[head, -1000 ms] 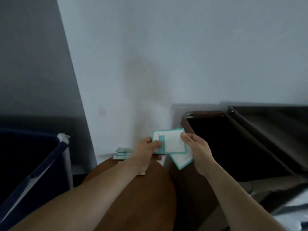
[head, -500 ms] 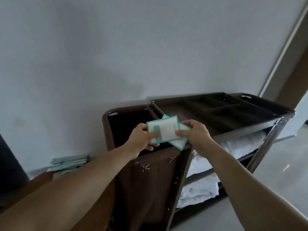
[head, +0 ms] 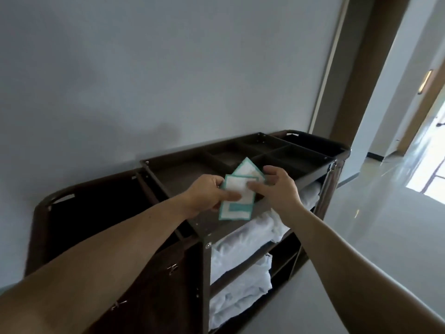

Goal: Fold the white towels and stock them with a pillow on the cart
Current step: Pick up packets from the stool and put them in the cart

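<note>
Over the cart [head: 240,227] top, left hand [head: 207,194] and right hand [head: 279,186] both pinch teal-edged packets [head: 237,198]; white towels [head: 240,239] sit at five o'clock below.

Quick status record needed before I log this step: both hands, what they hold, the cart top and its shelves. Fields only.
left hand: pinches the teal-edged packets, thumb on top
right hand: grips the same packets from the right side
packets: several small flat white ones with teal borders, fanned, above the cart's top tray
cart: dark frame against the wall, divided top tray; tray contents not visible
linen bag: dark, at the cart's left end
shelves: white linens on upper shelf, more below
pillow: cannot tell
</note>
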{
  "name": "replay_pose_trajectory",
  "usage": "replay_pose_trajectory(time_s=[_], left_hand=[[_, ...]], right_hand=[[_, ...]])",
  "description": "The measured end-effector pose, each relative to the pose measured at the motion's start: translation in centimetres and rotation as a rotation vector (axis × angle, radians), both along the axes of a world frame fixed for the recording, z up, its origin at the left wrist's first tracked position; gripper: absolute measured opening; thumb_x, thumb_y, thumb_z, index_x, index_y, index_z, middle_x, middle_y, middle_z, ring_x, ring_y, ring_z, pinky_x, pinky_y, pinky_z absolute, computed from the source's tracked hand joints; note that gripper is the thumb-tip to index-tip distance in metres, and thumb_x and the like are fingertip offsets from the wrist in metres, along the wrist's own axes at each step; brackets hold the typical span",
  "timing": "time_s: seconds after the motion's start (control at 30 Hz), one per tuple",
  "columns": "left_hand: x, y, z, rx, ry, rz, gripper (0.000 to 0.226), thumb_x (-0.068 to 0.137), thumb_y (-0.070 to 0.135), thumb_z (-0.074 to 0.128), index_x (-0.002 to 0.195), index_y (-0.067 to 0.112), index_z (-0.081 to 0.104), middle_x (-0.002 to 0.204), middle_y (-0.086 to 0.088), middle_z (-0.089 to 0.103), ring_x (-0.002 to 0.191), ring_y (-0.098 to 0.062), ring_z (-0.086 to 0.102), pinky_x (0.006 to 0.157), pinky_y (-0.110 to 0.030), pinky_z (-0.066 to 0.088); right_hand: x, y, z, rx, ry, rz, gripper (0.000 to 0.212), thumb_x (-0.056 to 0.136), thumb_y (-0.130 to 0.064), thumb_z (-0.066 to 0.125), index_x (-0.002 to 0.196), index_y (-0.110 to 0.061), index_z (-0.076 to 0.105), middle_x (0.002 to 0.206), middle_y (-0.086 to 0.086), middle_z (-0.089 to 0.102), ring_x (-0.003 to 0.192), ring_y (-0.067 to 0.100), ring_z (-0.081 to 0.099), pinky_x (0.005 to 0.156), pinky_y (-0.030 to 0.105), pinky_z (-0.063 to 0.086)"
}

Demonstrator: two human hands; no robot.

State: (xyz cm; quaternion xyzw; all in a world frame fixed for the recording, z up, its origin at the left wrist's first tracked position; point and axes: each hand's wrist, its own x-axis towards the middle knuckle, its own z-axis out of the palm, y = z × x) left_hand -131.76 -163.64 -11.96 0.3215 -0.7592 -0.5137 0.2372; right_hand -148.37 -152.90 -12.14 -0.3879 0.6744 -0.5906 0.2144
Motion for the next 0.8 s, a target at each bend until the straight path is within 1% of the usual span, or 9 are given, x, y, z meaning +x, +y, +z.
replay_pose_trajectory(time_s=[0.07, 0.13, 0.2, 0.27, 0.4, 0.5, 0.57, 0.67, 0.8], left_hand=[[-3.9, -1.4, -0.2, 0.071, 0.116, 0.078, 0.022, 0.079, 0.022, 0.081, 0.093, 0.007, 0.072, 0.080, -0.007, 0.072, 0.066, -0.017, 0.062, 0.050, -0.023, 0.047], [-7.4, -3.1, -0.2, 0.124, 0.189, 0.084, 0.013, 0.081, 0.022, 0.080, 0.088, 0.015, 0.071, 0.080, -0.004, 0.073, 0.067, -0.015, 0.063, 0.049, -0.022, 0.047], [-10.5, -4.7, -0.6, 0.182, 0.238, 0.038, 0.012, 0.082, 0.021, 0.078, 0.091, 0.016, 0.071, 0.080, -0.003, 0.074, 0.065, -0.012, 0.065, 0.050, -0.023, 0.047], [-13.2, -6.3, -0.8, 0.267, 0.301, 0.012, 0.012, 0.084, 0.018, 0.076, 0.094, 0.014, 0.072, 0.081, -0.005, 0.074, 0.064, -0.014, 0.063, 0.050, -0.024, 0.045], [-18.2, -9.7, -1.0, 0.296, 0.338, 0.000, 0.016, 0.088, 0.017, 0.071, 0.102, 0.010, 0.070, 0.081, -0.007, 0.073, 0.059, -0.015, 0.062, 0.048, -0.025, 0.044], [-22.3, -11.4, -1.4, 0.327, 0.335, 0.061, 0.023, 0.097, 0.023, 0.058, 0.109, 0.004, 0.064, 0.089, -0.013, 0.070, 0.065, -0.019, 0.065, 0.048, -0.026, 0.047], [-25.0, -12.6, -1.7, 0.398, 0.324, 0.138, 0.024, 0.100, 0.024, 0.048, 0.104, 0.004, 0.061, 0.087, -0.018, 0.066, 0.061, -0.023, 0.063, 0.048, -0.029, 0.046], [-28.6, -14.3, -2.1, 0.398, 0.267, 0.228, 0.021, 0.100, 0.020, 0.044, 0.104, 0.007, 0.061, 0.086, -0.017, 0.066, 0.058, -0.021, 0.062, 0.048, -0.028, 0.044], [-33.0, -16.6, -1.5, 0.457, 0.245, 0.282, 0.024, 0.099, 0.016, 0.048, 0.114, 0.003, 0.062, 0.092, -0.014, 0.069, 0.060, -0.017, 0.066, 0.053, -0.026, 0.043]], right_hand=[[-3.0, -2.2, -0.7, 0.051, -0.110, -0.024, 0.069, 0.073, -0.039, 0.087, 0.129, -0.020, 0.051, 0.107, 0.001, 0.068, 0.093, 0.018, 0.068, 0.070, 0.031, 0.056], [-5.7, -4.3, -1.0, 0.116, -0.162, 0.019, 0.066, 0.071, -0.047, 0.085, 0.121, -0.012, 0.060, 0.098, 0.000, 0.070, 0.081, 0.016, 0.069, 0.060, 0.029, 0.053], [-8.4, -6.1, -0.7, 0.148, -0.106, 0.021, 0.050, 0.075, -0.044, 0.083, 0.112, -0.015, 0.068, 0.090, -0.002, 0.070, 0.074, 0.012, 0.067, 0.060, 0.028, 0.055], [-11.1, -7.5, -0.3, 0.131, -0.114, 0.039, 0.048, 0.072, -0.041, 0.085, 0.111, -0.019, 0.068, 0.096, -0.001, 0.074, 0.083, 0.015, 0.072, 0.071, 0.031, 0.059], [-16.0, -10.3, -0.6, 0.149, -0.106, 0.058, 0.037, 0.076, -0.032, 0.085, 0.106, -0.020, 0.068, 0.094, 0.000, 0.076, 0.074, 0.011, 0.070, 0.053, 0.019, 0.047], [-19.8, -12.9, -1.6, 0.103, -0.182, 0.011, 0.030, 0.079, -0.022, 0.083, 0.102, -0.012, 0.066, 0.087, 0.002, 0.074, 0.062, 0.006, 0.067, 0.047, 0.017, 0.045], [-22.6, -14.6, -2.0, 0.090, -0.232, 0.020, 0.028, 0.081, -0.015, 0.080, 0.102, -0.009, 0.064, 0.087, 0.005, 0.073, 0.060, 0.008, 0.067, 0.044, 0.017, 0.045], [-26.9, -17.2, -2.7, 0.113, -0.241, 0.098, 0.028, 0.083, -0.013, 0.078, 0.106, -0.010, 0.063, 0.094, 0.009, 0.074, 0.068, 0.014, 0.069, 0.045, 0.019, 0.047], [-32.4, -21.8, -2.3, 0.090, -0.285, 0.091, 0.023, 0.086, -0.014, 0.075, 0.103, -0.009, 0.061, 0.095, 0.011, 0.072, 0.073, 0.018, 0.071, 0.057, 0.031, 0.055]])
